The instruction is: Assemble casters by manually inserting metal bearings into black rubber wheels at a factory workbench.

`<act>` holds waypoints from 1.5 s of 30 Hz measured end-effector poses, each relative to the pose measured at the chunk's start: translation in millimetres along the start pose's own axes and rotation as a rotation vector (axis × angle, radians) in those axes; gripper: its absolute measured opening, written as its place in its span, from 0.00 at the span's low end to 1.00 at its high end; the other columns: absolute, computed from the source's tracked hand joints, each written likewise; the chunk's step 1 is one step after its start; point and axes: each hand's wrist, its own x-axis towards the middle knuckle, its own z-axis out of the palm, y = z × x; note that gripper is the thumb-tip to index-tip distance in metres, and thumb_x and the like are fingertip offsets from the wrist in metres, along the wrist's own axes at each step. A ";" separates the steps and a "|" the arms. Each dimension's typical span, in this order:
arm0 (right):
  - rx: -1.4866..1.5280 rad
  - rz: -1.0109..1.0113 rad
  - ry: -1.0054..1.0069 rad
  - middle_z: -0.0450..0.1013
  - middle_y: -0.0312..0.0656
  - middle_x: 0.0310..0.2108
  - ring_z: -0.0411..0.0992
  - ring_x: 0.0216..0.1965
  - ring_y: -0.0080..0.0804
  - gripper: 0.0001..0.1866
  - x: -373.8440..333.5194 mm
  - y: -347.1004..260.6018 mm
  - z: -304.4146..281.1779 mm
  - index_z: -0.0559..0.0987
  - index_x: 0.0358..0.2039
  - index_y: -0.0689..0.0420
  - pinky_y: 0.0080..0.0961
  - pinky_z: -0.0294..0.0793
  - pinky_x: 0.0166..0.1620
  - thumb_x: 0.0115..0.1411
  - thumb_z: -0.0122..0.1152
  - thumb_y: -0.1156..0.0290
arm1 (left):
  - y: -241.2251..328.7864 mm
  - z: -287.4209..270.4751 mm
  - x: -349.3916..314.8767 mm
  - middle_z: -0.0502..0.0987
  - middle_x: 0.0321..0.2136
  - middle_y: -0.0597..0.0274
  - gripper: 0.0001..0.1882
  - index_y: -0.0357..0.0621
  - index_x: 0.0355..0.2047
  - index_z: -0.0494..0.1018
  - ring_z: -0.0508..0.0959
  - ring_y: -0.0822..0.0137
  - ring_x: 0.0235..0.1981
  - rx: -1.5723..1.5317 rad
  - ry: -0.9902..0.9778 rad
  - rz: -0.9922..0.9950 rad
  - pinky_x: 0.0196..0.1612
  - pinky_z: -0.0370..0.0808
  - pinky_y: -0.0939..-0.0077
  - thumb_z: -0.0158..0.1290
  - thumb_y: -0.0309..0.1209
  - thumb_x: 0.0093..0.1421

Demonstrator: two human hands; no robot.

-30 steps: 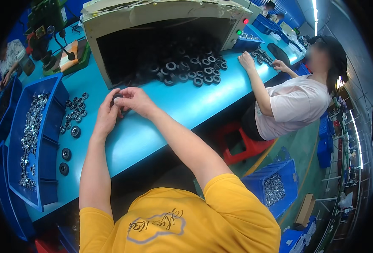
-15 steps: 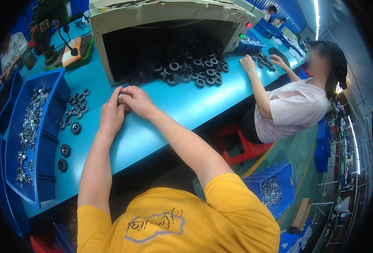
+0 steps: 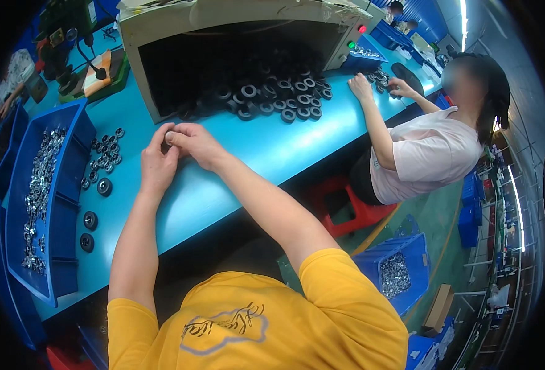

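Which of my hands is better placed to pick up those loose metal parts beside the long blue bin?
Probably your left hand: it is nearer the loose metal parts, with bare table between. Your right hand lies beyond it, farther off. Both seem busy with a small dark part.

Before the machine [image 3: 241, 16], one dark part [image 3: 167, 147] is held by two hands [image 3: 159, 165]. On its right edge, two lights [image 3: 362, 29] are seen. Left of it, three black wheels [image 3: 90, 219] are counted; right of it, one co-worker [image 3: 433, 151]. Rings [image 3: 285, 94] at its opening cannot be counted.
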 end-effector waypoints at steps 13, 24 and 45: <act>0.017 -0.033 0.022 0.80 0.39 0.39 0.79 0.39 0.25 0.14 -1.8 -1.4 -1.3 0.80 0.50 0.62 0.25 0.81 0.45 0.69 0.64 0.68 | 2.4 -4.2 3.2 0.81 0.42 0.61 0.25 0.42 0.59 0.73 0.80 0.73 0.40 -0.136 -0.118 -0.056 0.45 0.78 0.78 0.53 0.16 0.60; -0.090 -0.050 0.146 0.80 0.43 0.38 0.78 0.38 0.28 0.11 1.8 1.7 8.9 0.79 0.46 0.65 0.26 0.80 0.40 0.67 0.63 0.71 | 9.2 6.7 -4.8 0.84 0.35 0.46 0.25 0.50 0.56 0.75 0.85 0.46 0.36 0.225 0.060 0.055 0.41 0.82 0.58 0.56 0.20 0.58; -0.399 -0.228 0.091 0.80 0.41 0.39 0.77 0.40 0.26 0.10 13.0 11.8 7.3 0.83 0.41 0.63 0.27 0.78 0.44 0.63 0.66 0.71 | -8.9 -5.2 1.8 0.84 0.43 0.56 0.24 0.43 0.55 0.76 0.84 0.65 0.44 0.029 0.044 0.088 0.46 0.81 0.71 0.54 0.14 0.58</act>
